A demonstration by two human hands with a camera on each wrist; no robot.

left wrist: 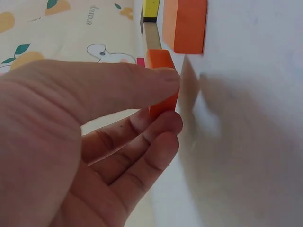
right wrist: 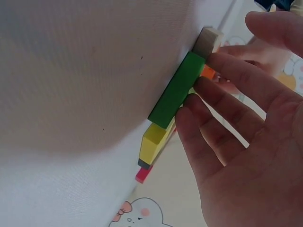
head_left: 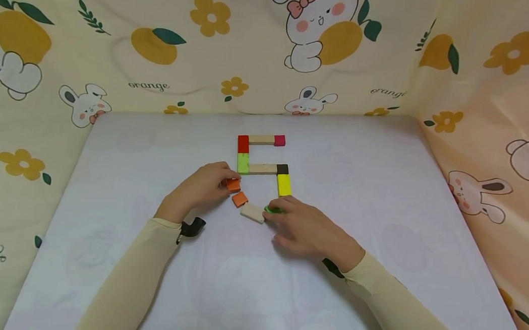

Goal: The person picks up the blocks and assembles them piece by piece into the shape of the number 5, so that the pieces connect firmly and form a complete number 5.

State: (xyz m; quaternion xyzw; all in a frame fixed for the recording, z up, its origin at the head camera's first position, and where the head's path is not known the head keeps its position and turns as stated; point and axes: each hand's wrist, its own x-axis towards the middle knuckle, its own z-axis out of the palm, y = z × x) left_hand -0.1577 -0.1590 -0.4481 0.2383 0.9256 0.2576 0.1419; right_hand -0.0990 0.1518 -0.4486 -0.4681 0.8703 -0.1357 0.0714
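Note:
An orange block [left wrist: 161,59] is pinched between thumb and fingertips of my left hand [head_left: 206,184], close over the white table. A second orange block [head_left: 240,199] lies just in front of it. My right hand [head_left: 308,228] has its fingers extended, fingertips against the side of a green block [right wrist: 177,90]; its thumb stands apart. A plain wooden block [head_left: 253,213] lies between the second orange block and the green one. Beyond the green block, a yellow block [head_left: 284,185] meets a black block [head_left: 282,169]. In the head view the right fingers hide much of the green block.
Behind the hands, a red block [head_left: 243,144], a light green block [head_left: 243,163], two more plain wooden blocks [head_left: 261,139] and a pink block [head_left: 279,140] lie joined in an angular line. A rabbit-print curtain [head_left: 253,48] hangs around the white table [head_left: 360,161].

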